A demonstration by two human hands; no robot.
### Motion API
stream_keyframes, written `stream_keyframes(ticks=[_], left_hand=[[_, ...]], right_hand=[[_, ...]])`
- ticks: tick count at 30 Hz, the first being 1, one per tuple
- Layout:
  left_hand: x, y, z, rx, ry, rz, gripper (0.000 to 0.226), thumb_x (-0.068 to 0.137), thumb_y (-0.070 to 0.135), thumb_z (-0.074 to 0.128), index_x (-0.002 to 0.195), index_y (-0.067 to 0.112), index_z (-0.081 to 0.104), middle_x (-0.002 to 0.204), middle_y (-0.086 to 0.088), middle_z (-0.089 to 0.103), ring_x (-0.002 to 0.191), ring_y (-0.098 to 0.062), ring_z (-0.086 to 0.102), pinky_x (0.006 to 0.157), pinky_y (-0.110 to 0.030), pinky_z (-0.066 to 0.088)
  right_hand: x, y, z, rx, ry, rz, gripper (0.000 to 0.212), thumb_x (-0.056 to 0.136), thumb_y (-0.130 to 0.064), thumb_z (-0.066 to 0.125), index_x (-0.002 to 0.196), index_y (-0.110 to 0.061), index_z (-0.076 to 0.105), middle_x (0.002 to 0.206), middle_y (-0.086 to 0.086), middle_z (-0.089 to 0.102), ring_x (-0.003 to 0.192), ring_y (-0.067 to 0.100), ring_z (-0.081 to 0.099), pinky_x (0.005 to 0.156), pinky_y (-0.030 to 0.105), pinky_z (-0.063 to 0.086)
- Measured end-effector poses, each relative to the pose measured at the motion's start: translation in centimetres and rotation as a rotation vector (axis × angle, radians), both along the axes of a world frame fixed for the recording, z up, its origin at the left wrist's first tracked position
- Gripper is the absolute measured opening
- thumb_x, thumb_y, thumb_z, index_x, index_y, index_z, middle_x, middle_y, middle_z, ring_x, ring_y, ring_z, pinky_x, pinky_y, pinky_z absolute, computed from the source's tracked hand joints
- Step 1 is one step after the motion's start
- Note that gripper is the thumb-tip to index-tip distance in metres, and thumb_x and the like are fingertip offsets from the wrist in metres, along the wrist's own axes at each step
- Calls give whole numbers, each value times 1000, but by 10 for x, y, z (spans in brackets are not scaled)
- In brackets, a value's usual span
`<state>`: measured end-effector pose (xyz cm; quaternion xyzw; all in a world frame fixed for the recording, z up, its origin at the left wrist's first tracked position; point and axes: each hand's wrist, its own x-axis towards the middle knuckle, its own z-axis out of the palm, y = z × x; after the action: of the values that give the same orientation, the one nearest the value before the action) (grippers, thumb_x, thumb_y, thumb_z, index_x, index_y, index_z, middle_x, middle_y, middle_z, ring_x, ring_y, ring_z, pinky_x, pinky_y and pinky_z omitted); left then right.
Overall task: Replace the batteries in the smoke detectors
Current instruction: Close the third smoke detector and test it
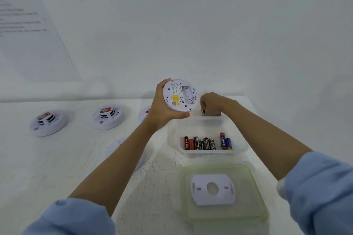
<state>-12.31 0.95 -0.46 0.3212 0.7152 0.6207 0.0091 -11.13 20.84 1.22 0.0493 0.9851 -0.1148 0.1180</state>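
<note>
Clear plastic tub (pixel 241 140), glossy batteries (pixel 205 143)

The person wears a light blue shirt, with the left sleeve (pixel 76 217) and the right sleeve (pixel 321 187) gathered above bare forearms. A small round button (pixel 60 202) of the same blue sits near the left cuff. A strip of white cloth (pixel 280 187) shows at the right cuff's edge. The left hand (pixel 160 107) has an orange-painted thumbnail (pixel 188 114).

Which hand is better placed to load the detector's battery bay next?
Probably the right. The right hand pinches a battery close beside the smoke detector, whose battery bay is open towards the camera. The left hand is occupied gripping the detector.
</note>
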Motion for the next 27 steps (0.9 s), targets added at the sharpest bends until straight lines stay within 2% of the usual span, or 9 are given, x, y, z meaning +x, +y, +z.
stream_keyframes(ticks=[3,6,10,12,15,19,22,24,27], left_hand=[[2,-2,1,15,-7,7,101,51,-20,79,133,1,25,118,13,40,101,21,46,81,-5,43],[4,-4,3,35,-10,12,100,51,-22,77,133,-2,24,117,12,41,99,21,47,80,-5,43],[8,-3,5,39,0,-4,104,47,-10,83,133,1,25,118,12,43,103,16,49,83,-8,45],[12,-2,6,36,-4,-12,103,47,1,82,133,5,26,120,12,43,107,10,50,87,-13,48],[17,1,8,49,-22,-28,102,47,2,81,132,9,27,120,11,46,108,4,53,89,-19,50],[25,3,10,74,-38,-54,104,44,8,85,130,15,28,122,7,47,113,-11,53,93,-29,51],[28,2,12,94,-57,-51,105,41,17,85,130,14,29,124,0,47,117,-18,51,94,-33,50],[29,0,14,107,-67,-34,105,40,18,85,129,15,30,123,0,48,115,-16,52,93,-33,51],[30,-3,15,128,-91,-6,101,43,7,85,128,16,29,118,4,49,106,-4,56,84,-22,52]], right_hand=[[7,7,12,-338,138,-68,36,63,-12,80,90,-6,58,84,5,60,73,18,52,69,31,45],[22,12,34,-822,307,-118,39,58,7,80,79,-11,52,74,7,63,63,17,59,71,33,49],[42,3,61,-1088,398,-80,46,59,18,74,80,-14,49,76,4,61,56,10,63,65,23,54],[48,-8,69,-1111,405,-52,46,60,17,74,80,-15,48,77,3,60,55,10,63,63,21,54],[52,-24,71,-1078,461,-26,45,63,14,75,78,-15,45,77,2,58,53,8,62,59,22,53],[57,-38,65,-859,702,14,44,64,7,77,91,-16,51,81,4,54,60,12,57,60,19,52],[65,-49,53,-759,882,47,27,66,10,71,89,-3,62,85,7,59,69,15,58,65,21,53],[71,-51,44,-712,941,90,17,73,7,68,89,1,67,89,13,65,77,22,61,73,31,54],[80,-49,35,-520,894,263,22,85,-1,59,106,4,65,106,19,67,94,24,63,85,26,50]])
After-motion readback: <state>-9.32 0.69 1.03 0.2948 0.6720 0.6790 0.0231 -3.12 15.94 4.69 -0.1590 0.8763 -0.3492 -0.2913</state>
